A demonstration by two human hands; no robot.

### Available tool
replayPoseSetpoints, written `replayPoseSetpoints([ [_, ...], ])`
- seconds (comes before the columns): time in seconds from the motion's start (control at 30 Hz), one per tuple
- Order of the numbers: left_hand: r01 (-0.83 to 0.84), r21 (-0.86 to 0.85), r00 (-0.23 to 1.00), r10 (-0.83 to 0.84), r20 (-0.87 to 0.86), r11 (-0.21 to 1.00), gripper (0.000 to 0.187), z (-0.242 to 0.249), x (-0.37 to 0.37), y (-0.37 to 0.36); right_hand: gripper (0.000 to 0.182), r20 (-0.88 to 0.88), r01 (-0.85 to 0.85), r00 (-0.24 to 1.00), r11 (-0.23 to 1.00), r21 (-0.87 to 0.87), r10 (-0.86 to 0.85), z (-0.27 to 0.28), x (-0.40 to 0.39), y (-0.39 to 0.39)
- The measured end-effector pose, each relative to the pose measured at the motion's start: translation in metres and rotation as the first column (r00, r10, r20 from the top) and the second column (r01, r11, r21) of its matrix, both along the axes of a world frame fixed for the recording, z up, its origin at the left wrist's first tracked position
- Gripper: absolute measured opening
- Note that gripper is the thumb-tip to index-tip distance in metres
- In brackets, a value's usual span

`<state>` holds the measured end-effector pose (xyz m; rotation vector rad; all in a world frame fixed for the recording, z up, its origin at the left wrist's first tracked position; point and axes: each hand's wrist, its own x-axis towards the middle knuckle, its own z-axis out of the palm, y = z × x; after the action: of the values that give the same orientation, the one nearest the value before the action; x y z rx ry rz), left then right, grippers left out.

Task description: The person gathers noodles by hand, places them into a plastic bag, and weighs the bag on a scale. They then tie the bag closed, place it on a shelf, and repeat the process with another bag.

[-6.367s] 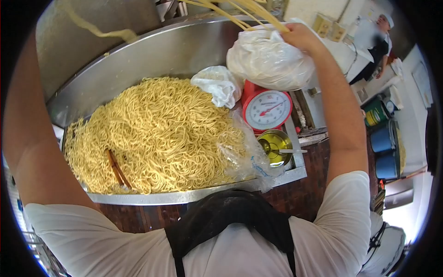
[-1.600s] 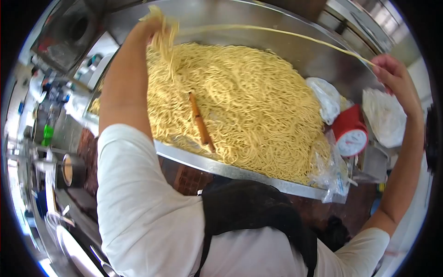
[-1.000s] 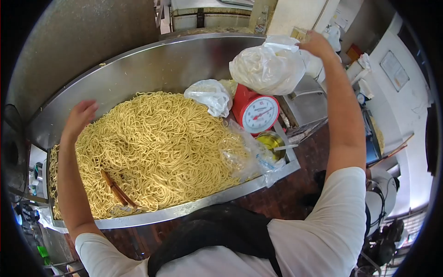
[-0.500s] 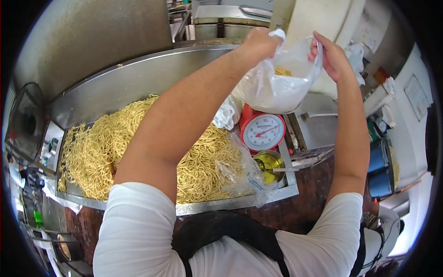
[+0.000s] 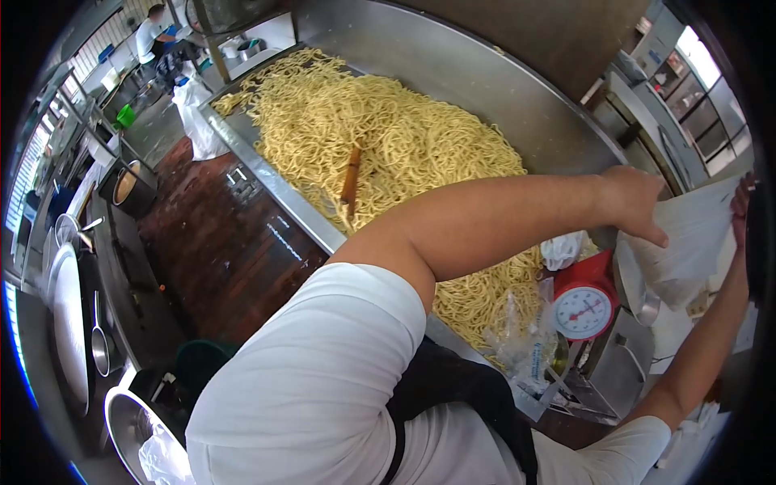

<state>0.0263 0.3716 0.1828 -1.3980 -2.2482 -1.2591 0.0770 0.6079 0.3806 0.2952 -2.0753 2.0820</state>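
At the right of the head view, my left hand [image 5: 634, 202] grips the upper left edge of a white plastic bag [image 5: 687, 234]. The bag's opposite edge is in my right hand [image 5: 739, 212], partly cut off by the dark border of the view. Stretched between both hands, the bag hangs beside a red dial scale [image 5: 584, 311] with a metal pan [image 5: 626, 279]. Yellow noodles [image 5: 420, 137] lie heaped in a long metal tray [image 5: 283, 190], left of my hands. A crumpled white bag [image 5: 562, 250] rests by the scale.
A wooden stick [image 5: 352, 178] stands in the noodles. Clear plastic [image 5: 517, 343] and a bowl of yellow oil [image 5: 559, 356] are at the tray's near corner. Pots [image 5: 129, 190] and a large wok [image 5: 69, 323] line the left. Another person [image 5: 152, 36] is at the far left.
My view has swung left, so the tray, scale and both hands appear farther right. Both hands still hold the bag, whose noodles inside no longer show.
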Motion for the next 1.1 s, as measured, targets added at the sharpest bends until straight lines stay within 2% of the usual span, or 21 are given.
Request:
replayPoseSetpoints([
  [0.03, -0.031, 0.014, 0.998, 0.03, 0.054, 0.999, 0.109, -0.002, 0.0, -0.014, 0.03, 0.009, 0.052, 0.999, 0.993, 0.104, -0.053, 0.024, 0.0, -0.021],
  [0.07, -0.061, 0.031, 0.992, 0.058, 0.11, 0.998, 0.119, -0.003, 0.001, -0.026, 0.035, 0.029, -0.14, 0.99, 0.983, 0.118, 0.138, 0.037, -0.003, -0.032],
  [0.1, -0.067, 0.034, 0.991, 0.063, 0.118, 0.997, 0.119, -0.003, 0.002, -0.031, 0.038, 0.035, -0.171, 0.985, 0.975, 0.139, 0.167, 0.046, 0.005, -0.058],
  [0.17, -0.05, 0.234, 0.991, 0.019, 0.132, 0.971, 0.138, 0.005, 0.007, -0.036, 0.041, 0.042, -0.205, 0.979, 0.965, 0.163, 0.2, 0.05, 0.027, -0.114],
  [0.3, -0.074, 0.182, 0.992, 0.053, 0.115, 0.981, 0.132, 0.018, 0.009, -0.078, 0.051, 0.143, -0.435, 0.9, 0.875, 0.212, 0.412, 0.034, 0.037, -0.171],
  [0.33, 0.016, 0.029, 0.987, -0.02, 0.157, 0.999, 0.123, 0.012, -0.003, -0.086, 0.055, 0.218, -0.524, 0.847, 0.833, 0.178, 0.486, 0.023, 0.031, -0.178],
  [0.37, 0.121, -0.119, 0.973, -0.094, 0.209, 0.985, 0.115, 0.004, -0.013, -0.091, 0.057, 0.245, -0.492, 0.86, 0.854, 0.168, 0.447, 0.006, 0.019, -0.176],
  [0.43, 0.119, -0.231, 0.96, -0.052, 0.276, 0.966, 0.095, -0.035, -0.011, -0.13, 0.023, 0.208, -0.417, 0.891, 0.909, 0.026, 0.403, -0.061, -0.021, -0.129],
  [0.47, 0.172, -0.171, 0.919, -0.096, 0.382, 0.97, 0.066, -0.069, -0.012, -0.148, 0.028, 0.277, -0.587, 0.772, 0.809, -0.031, 0.572, -0.094, -0.019, -0.169],
  [0.5, 0.117, -0.22, 0.884, -0.001, 0.467, 0.968, 0.043, -0.087, 0.006, -0.175, 0.029, 0.251, -0.418, 0.874, 0.907, -0.044, 0.415, -0.129, -0.003, -0.202],
  [0.53, 0.103, -0.257, 0.889, 0.027, 0.457, 0.961, 0.033, -0.106, 0.02, -0.2, 0.039, 0.337, -0.383, 0.849, 0.913, -0.138, 0.407, -0.158, -0.001, -0.233],
  [0.6, 0.004, -0.168, 0.943, 0.052, 0.328, 0.986, 0.029, -0.181, 0.031, -0.239, 0.036, 0.365, -0.285, 0.909, 0.939, 0.192, 0.201, -0.207, 0.015, -0.284],
  [0.67, -0.191, -0.074, 0.909, 0.205, 0.364, 0.979, 0.026, -0.243, 0.054, -0.269, 0.044, 0.417, -0.56, 0.813, 0.743, 0.367, 0.406, -0.262, 0.002, -0.295],
  [0.7, -0.304, -0.044, 0.873, 0.296, 0.387, 0.952, 0.025, -0.267, 0.061, -0.279, 0.044, 0.424, -0.558, 0.812, 0.746, 0.362, 0.402, -0.278, 0.006, -0.296],
  [0.77, -0.407, -0.028, 0.79, 0.367, 0.492, 0.913, 0.024, -0.291, 0.075, -0.292, 0.06, 0.301, -0.435, 0.9, 0.613, 0.66, 0.316, -0.303, 0.028, -0.306],
  [0.83, -0.535, 0.06, 0.701, 0.404, 0.588, 0.843, 0.019, -0.316, 0.077, -0.302, 0.081, 0.194, -0.299, 0.954, 0.66, 0.689, 0.229, -0.316, 0.052, -0.295],
  [0.87, -0.57, -0.03, 0.645, 0.469, 0.603, 0.821, 0.022, -0.31, 0.079, -0.304, 0.085, 0.233, -0.326, 0.945, 0.648, 0.689, 0.228, -0.341, 0.065, -0.279],
  [0.93, -0.645, 0.01, 0.641, 0.534, 0.551, 0.764, 0.036, -0.336, 0.077, -0.293, 0.092, 0.178, -0.317, 0.945, 0.628, 0.711, 0.276, -0.396, 0.088, -0.284],
  [1.0, -0.633, 0.013, 0.649, 0.522, 0.554, 0.774, 0.036, -0.308, 0.085, -0.282, 0.094, 0.087, -0.307, 0.93, 0.628, 0.715, 0.356, -0.436, 0.104, -0.307],
  [1.07, -0.616, 0.144, 0.657, 0.405, 0.636, 0.774, 0.029, -0.295, 0.085, -0.267, 0.082, 0.201, -0.208, 0.971, 0.879, 0.429, 0.132, -0.465, 0.099, -0.33],
  [1.1, -0.589, 0.228, 0.64, 0.276, 0.717, 0.775, 0.024, -0.286, 0.087, -0.262, 0.082, 0.185, -0.219, 0.971, 0.88, 0.422, 0.153, -0.475, 0.092, -0.335],
])
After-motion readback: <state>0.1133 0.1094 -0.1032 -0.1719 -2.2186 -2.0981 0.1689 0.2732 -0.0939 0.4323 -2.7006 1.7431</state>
